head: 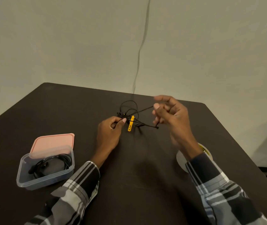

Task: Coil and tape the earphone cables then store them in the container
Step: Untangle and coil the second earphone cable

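Note:
A loose black earphone cable (130,109) lies tangled on the dark table near its far edge, with a yellow strap (130,125) on it. My left hand (110,132) pinches the cable beside the strap. My right hand (170,116) is raised to the right and holds a strand stretched from the tangle, an end piece (157,127) dangling below its fingers. A clear plastic container (46,181) at the near left holds a coiled black earphone cable (51,164).
A pink lid (54,142) lies behind the container, partly under its rim. A roll of tape (180,159) sits on the table under my right wrist, mostly hidden. The table (137,176) ends close on the right. A thin wire runs down the wall behind.

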### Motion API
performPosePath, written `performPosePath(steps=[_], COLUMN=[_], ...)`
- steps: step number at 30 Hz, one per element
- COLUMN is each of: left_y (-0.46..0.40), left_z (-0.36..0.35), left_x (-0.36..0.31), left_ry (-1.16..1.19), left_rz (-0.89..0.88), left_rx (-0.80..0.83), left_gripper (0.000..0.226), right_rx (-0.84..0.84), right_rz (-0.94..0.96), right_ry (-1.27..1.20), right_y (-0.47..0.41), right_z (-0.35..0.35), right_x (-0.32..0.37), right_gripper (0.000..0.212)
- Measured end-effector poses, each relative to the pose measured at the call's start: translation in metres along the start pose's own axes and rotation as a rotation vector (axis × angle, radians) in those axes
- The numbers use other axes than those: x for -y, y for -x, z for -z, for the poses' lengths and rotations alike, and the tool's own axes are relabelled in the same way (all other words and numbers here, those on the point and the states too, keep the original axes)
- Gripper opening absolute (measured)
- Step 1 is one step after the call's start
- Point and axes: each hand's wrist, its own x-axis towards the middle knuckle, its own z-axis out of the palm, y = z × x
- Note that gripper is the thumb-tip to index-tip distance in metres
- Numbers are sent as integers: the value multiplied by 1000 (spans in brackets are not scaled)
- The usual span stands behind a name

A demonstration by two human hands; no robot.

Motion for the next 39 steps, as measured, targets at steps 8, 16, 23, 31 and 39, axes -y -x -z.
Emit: performPosePath(steps=[8,16,23,31,39], left_y=[1,6,-2,-11,4], left_z=[5,11,20,28,11], left_x=[-2,-18,-36,-63,-147], left_ry=[-34,-47,-122,-573,235], left_rz=[16,148,241,62,-87], left_rx=[15,175,287,479,608], left_gripper=[25,37,62,69,26], right_rx=[31,38,221,342,383], right_rz=[59,78,39,-47,-7], right_ry=[-304,-294,8,268,289], right_y=[-14,-12,-10,-12,-14], right_z=[27,36,52,52,39], right_x=[47,62,73,75,73], right_gripper=[35,38,69,62,58])
